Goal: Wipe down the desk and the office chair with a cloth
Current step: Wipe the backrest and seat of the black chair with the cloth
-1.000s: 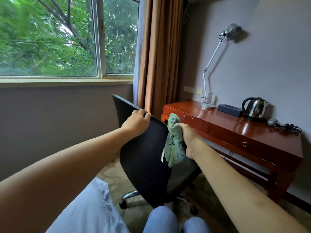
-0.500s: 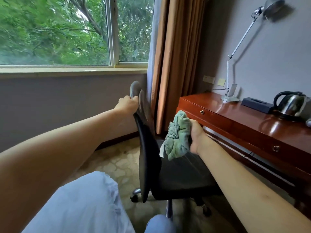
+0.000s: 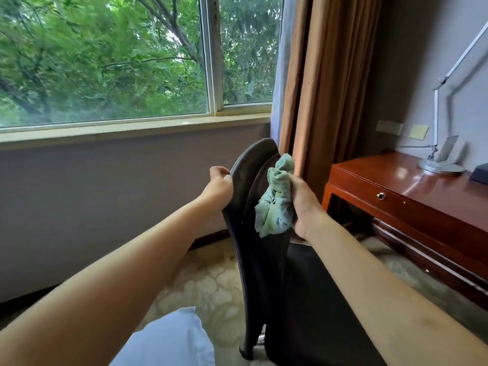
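A black office chair stands in front of me, seen edge-on, its backrest upright and its seat to the right. My left hand grips the backrest's upper left edge, fingers curled round it. My right hand holds a bunched green cloth against the inner face of the backrest near its top. The reddish-brown wooden desk stands at the right against the wall.
A silver desk lamp and a dark box sit on the desk. Brown curtains hang behind the chair beside a wide window. Patterned carpet covers the floor. A light blue pillow lies below my left arm.
The chair has swivelled further, its backrest now edge-on to me. My right hand has carried the cloth up onto the backrest's inner face. The view has shifted left.
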A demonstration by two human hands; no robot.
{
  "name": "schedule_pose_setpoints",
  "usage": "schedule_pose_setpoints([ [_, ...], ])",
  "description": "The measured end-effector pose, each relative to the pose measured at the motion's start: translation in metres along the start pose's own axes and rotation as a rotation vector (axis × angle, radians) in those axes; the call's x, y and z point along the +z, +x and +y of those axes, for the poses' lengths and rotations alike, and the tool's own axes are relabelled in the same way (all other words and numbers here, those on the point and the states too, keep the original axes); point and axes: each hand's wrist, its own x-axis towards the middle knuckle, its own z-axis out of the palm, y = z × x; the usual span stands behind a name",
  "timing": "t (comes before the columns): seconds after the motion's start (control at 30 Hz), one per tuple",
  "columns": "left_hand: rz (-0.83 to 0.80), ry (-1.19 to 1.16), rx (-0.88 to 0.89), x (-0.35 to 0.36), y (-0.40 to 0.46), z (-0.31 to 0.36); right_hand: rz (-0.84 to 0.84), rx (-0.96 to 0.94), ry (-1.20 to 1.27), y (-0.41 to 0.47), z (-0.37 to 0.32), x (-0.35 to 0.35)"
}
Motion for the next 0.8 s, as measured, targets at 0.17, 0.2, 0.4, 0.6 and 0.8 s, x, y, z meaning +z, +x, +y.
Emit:
schedule_pose_setpoints([
  [0.17,-0.078,-0.126,-0.148,-0.010,0.030,0.011,0.082,-0.295,-0.094,0.031,-0.015,0.019],
  [0.2,-0.102,-0.169,-0.199,-0.011,0.037,0.014,0.080,-0.359,-0.158,0.039,-0.012,0.023],
  [0.4,-0.255,-0.391,-0.301,-0.005,0.060,0.010,0.006,-0.772,-0.542,0.046,0.045,0.064],
  [0.6,-0.213,-0.350,-0.333,-0.008,0.048,0.001,-0.011,-0.817,-0.535,0.030,0.064,0.057],
  [0.8,-0.179,-0.297,-0.303,-0.008,0.026,0.007,-0.042,-0.910,-0.575,0.005,0.078,0.050],
])
